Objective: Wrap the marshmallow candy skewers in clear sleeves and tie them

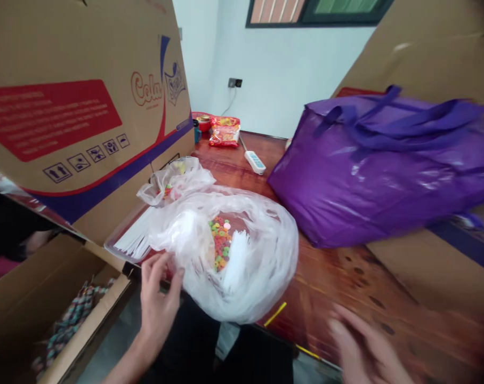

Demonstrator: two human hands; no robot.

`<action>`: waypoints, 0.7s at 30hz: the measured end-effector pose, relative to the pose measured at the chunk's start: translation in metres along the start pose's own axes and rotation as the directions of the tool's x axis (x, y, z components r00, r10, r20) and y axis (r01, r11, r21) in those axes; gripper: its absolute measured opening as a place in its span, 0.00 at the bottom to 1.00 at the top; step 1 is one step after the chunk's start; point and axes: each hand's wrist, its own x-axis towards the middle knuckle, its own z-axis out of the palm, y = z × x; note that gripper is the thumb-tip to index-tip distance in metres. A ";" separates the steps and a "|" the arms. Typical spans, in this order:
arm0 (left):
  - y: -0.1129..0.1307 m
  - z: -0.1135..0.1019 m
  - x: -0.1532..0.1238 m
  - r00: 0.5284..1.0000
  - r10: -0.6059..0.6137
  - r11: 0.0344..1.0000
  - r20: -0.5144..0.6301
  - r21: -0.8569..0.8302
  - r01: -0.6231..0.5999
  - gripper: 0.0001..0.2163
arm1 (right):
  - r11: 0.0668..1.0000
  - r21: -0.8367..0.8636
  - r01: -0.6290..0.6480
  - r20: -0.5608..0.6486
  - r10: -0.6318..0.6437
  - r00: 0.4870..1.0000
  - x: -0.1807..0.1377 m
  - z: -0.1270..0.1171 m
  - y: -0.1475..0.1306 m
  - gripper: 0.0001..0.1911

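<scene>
My left hand is at the left edge of a white plastic bag. Its fingers are curved, with a gap between thumb and forefinger, and nothing shows in them. The bag's mouth is spread wide. Inside lie small colourful rings and a bundle of thin white sticks. My right hand, blurred, is over the table's front right, apart from the bag. Its fingers are stretched out and appear to hold nothing.
A clear tray of white strips and a smaller plastic bag stand left of the large bag. Cardboard boxes flank the wooden table. A purple bag is at right. A power strip and red packet lie behind.
</scene>
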 end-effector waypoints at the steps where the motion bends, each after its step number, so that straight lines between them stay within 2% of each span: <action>1: -0.011 -0.002 0.003 0.996 -0.090 0.996 0.020 -0.014 0.090 0.16 | 0.996 -0.005 0.088 0.086 -0.088 0.992 0.003 0.013 -0.008 0.15; 3: -0.025 -0.001 0.006 0.972 -0.212 0.973 0.099 -0.072 0.220 0.23 | 0.968 0.018 0.250 0.329 -0.242 0.913 0.011 0.048 -0.025 0.13; 5: -0.030 0.004 0.007 0.943 -0.280 0.945 0.180 -0.122 0.304 0.31 | 0.944 0.006 0.330 0.480 -0.292 0.827 0.020 0.088 -0.041 0.14; 7: -0.029 0.012 0.009 0.911 -0.337 0.910 0.239 -0.163 0.380 0.37 | 0.927 -0.110 0.360 0.525 -0.253 0.812 0.025 0.124 -0.052 0.15; 9: -0.026 0.022 0.013 0.890 -0.373 0.882 0.263 -0.196 0.428 0.43 | 0.884 -0.280 0.375 0.544 -0.176 0.821 0.026 0.148 -0.056 0.15; 12: -0.026 0.041 0.021 0.899 -0.369 0.898 0.237 -0.156 0.410 0.53 | 0.802 -0.500 0.328 0.528 -0.019 0.849 0.026 0.157 -0.050 0.15; 14: -0.029 0.054 0.022 0.916 -0.335 0.918 0.220 -0.140 0.370 0.54 | 0.787 -0.562 0.254 0.498 0.076 0.864 0.027 0.152 -0.044 0.20; 17: -0.038 0.070 0.015 0.928 -0.280 0.921 0.246 -0.203 0.332 0.46 | 0.801 -0.576 0.160 0.474 0.168 0.864 0.033 0.145 -0.041 0.29; 21: -0.044 0.072 -0.002 0.919 -0.281 0.890 0.277 -0.285 0.357 0.37 | 0.758 -0.636 0.149 0.488 0.244 0.838 0.039 0.153 -0.053 0.22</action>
